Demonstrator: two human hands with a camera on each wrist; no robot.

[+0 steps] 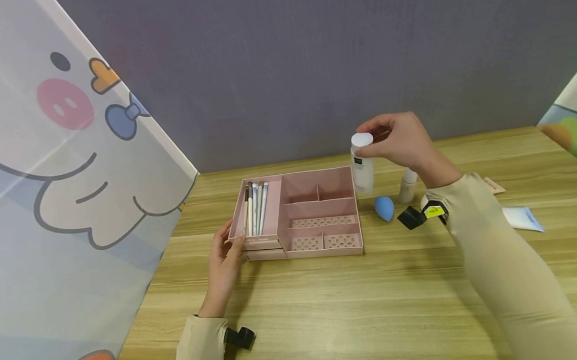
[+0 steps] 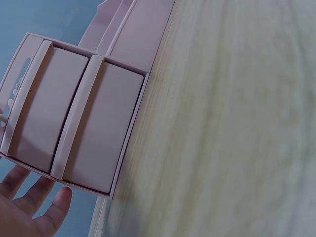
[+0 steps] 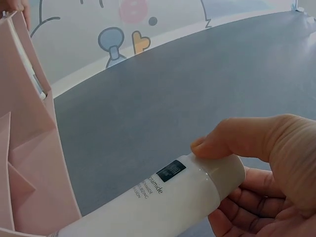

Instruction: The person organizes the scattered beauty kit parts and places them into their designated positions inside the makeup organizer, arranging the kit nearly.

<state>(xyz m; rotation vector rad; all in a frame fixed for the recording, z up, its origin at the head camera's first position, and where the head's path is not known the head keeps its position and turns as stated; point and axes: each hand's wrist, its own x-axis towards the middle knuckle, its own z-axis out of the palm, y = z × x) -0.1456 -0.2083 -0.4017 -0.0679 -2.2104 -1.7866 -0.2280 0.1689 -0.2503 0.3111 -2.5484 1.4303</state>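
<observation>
My right hand [image 1: 401, 141] pinches the white cap of a lotion bottle [image 1: 363, 170] between thumb and fingers. The bottle is upright beside the right back corner of a pink desktop organizer [image 1: 319, 205]; the right wrist view shows dark print on its label. At the organizer's front left corner, my left hand [image 1: 224, 259] holds the side, thumb over the rim and fingers along the outer wall. Several makeup brushes [image 1: 257, 209] lie in the left compartment. Two drawers [image 2: 98, 128] face forward below it. The right compartments hold nothing visible.
Right of the organizer sit a blue makeup sponge [image 1: 384, 208] and a small bottle [image 1: 407, 187] with a white cap. Farther right, a white and blue tube [image 1: 523, 219] lies partly behind the right sleeve. A grey panel [image 1: 288, 76] stands along the table's back edge.
</observation>
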